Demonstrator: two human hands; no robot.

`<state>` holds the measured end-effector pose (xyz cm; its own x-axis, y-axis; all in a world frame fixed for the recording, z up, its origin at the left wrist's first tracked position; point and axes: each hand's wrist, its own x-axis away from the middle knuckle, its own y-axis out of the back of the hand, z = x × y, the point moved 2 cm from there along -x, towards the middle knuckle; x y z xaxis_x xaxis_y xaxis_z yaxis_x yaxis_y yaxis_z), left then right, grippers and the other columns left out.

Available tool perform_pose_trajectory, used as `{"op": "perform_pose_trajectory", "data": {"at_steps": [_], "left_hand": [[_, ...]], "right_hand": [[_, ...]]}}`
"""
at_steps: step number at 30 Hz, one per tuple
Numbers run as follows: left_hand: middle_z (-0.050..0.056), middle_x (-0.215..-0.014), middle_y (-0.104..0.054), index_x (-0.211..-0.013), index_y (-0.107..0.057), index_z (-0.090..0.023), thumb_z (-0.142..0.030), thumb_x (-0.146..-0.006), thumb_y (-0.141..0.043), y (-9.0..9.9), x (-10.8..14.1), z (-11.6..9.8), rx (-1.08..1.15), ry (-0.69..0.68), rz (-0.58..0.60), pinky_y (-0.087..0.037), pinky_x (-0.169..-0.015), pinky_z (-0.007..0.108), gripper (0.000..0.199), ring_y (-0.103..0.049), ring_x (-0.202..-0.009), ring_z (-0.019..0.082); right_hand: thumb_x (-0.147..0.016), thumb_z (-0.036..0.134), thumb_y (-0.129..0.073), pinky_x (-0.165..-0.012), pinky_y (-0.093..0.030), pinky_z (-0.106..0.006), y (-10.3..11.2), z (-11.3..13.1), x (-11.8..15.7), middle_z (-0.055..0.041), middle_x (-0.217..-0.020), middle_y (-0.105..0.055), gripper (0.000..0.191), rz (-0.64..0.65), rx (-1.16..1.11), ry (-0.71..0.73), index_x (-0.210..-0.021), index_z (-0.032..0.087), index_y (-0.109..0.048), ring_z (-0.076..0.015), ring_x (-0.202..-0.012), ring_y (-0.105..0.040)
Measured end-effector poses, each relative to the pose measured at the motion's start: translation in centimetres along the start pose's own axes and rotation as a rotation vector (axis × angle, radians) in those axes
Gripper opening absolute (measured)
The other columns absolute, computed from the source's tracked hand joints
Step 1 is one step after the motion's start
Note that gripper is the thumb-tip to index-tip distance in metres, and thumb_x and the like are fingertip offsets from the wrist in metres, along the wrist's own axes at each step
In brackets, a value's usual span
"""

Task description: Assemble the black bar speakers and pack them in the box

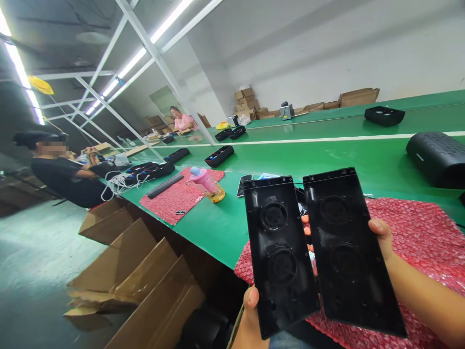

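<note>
Two long black plastic panels are held up side by side, each with two ring-shaped round features. My left hand [250, 303] grips the left panel [281, 291] low on its outer edge, thumb in front. The right panel [350, 232] is in my right hand [381, 237], whose thumb lies on its outer edge. Fingertips show in the gap between the panels; the rest of both hands is hidden behind them. Both panels tilt over red bubble wrap [417, 223] on the green table [221, 228].
Left of the panels are a phone [244, 185], a pink-lidded bottle [207, 184] and a second bubble-wrap sheet [170, 201]. A black speaker-like case [438, 157] sits right. Cardboard [119, 252] stands below the table edge. A co-worker [65, 169] sits left, another person [183, 120] farther back.
</note>
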<state>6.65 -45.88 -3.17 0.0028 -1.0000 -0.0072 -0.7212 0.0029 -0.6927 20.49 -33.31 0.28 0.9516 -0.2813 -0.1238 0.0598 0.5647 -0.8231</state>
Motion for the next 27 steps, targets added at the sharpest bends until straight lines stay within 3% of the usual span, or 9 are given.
{"op": "perform_pose_trajectory", "data": {"at_steps": [3, 6, 9, 13, 15, 19, 24, 27], "left_hand": [[0.016, -0.123, -0.060, -0.135, -0.045, -0.017, -0.072, -0.051, -0.067, 0.2, 0.4, -0.3, 0.031, 0.096, 0.086, -0.043, -0.095, 0.052, 0.103, -0.052, -0.116, 0.041], [0.015, -0.119, -0.064, -0.129, -0.053, -0.018, -0.072, -0.056, -0.067, 1.0, 1.4, -1.3, 0.032, 0.075, 0.007, -0.047, -0.091, 0.048, 0.092, -0.058, -0.109, 0.038], [0.010, -0.126, -0.060, -0.126, -0.056, -0.026, -0.066, -0.060, -0.069, 1.9, 2.5, -3.0, 0.046, -0.095, -0.110, -0.048, -0.092, 0.050, 0.079, -0.059, -0.109, 0.037], [0.006, -0.134, -0.055, -0.135, -0.044, -0.034, -0.061, -0.061, -0.072, 3.9, 3.9, -5.1, 0.038, -0.341, -0.271, -0.050, -0.090, 0.053, 0.084, -0.054, -0.116, 0.038], [0.006, -0.135, -0.054, -0.138, -0.039, -0.034, -0.060, -0.057, -0.075, 5.4, 4.4, -5.6, 0.011, -0.450, -0.383, -0.050, -0.090, 0.053, 0.092, -0.050, -0.120, 0.039], [0.008, -0.137, -0.052, -0.135, -0.044, -0.031, -0.062, -0.052, -0.074, 7.5, 5.1, -6.0, -0.020, -0.617, -0.590, -0.048, -0.090, 0.059, 0.094, -0.043, -0.125, 0.043], [0.010, -0.134, -0.054, -0.132, -0.049, -0.029, -0.061, -0.048, -0.075, 8.0, 5.2, -5.8, 0.009, -0.592, -0.653, -0.045, -0.093, 0.062, 0.093, -0.045, -0.124, 0.044], [0.008, -0.129, -0.058, -0.130, -0.051, -0.029, -0.053, -0.047, -0.079, 8.9, 5.3, -5.4, 0.093, -0.572, -0.651, -0.045, -0.096, 0.059, 0.090, -0.046, -0.124, 0.042]], "right_hand": [[-0.065, 0.060, -0.059, -0.091, -0.044, -0.050, 0.3, 0.1, -0.1, -0.0091, -0.117, -0.061, 0.072, -0.032, -0.042, 0.008, -0.123, 0.019, -0.055, -0.0284, -0.104, -0.059], [-0.068, 0.060, -0.062, -0.086, -0.050, -0.042, 1.0, 1.3, -0.2, -0.0042, -0.102, -0.068, 0.053, -0.242, -0.027, 0.135, -0.103, 0.021, -0.065, -0.0236, -0.091, -0.065], [-0.068, 0.044, -0.070, -0.074, -0.056, -0.035, 1.4, 3.0, 0.0, 0.0005, -0.083, -0.070, 0.028, -0.497, 0.129, 0.298, -0.087, 0.024, -0.067, -0.0193, -0.074, -0.066], [-0.065, 0.036, -0.075, -0.058, -0.058, -0.031, 1.3, 3.8, 0.5, -0.0015, -0.069, -0.067, 0.025, -0.670, 0.176, 0.262, -0.080, 0.020, -0.064, -0.0184, -0.059, -0.063], [-0.067, 0.030, -0.074, -0.059, -0.059, -0.029, 1.3, 3.3, 0.7, -0.0018, -0.070, -0.067, 0.021, -0.816, 0.142, 0.269, -0.081, 0.020, -0.063, -0.0176, -0.061, -0.063], [-0.077, 0.020, -0.064, -0.067, -0.060, -0.028, 1.4, 1.2, 1.0, -0.0044, -0.084, -0.069, 0.023, -1.083, 0.134, 0.288, -0.099, 0.015, -0.062, -0.0177, -0.072, -0.065], [-0.076, 0.018, -0.067, -0.073, -0.058, -0.024, 2.1, -0.9, 1.6, -0.0044, -0.097, -0.067, 0.036, -1.084, 0.210, 0.274, -0.110, 0.017, -0.058, -0.0165, -0.082, -0.065], [-0.073, 0.028, -0.072, -0.076, -0.057, -0.027, 2.5, -0.6, 2.7, -0.0030, -0.100, -0.065, 0.040, -0.965, 0.395, 0.114, -0.109, 0.022, -0.057, -0.0184, -0.088, -0.063]]}}
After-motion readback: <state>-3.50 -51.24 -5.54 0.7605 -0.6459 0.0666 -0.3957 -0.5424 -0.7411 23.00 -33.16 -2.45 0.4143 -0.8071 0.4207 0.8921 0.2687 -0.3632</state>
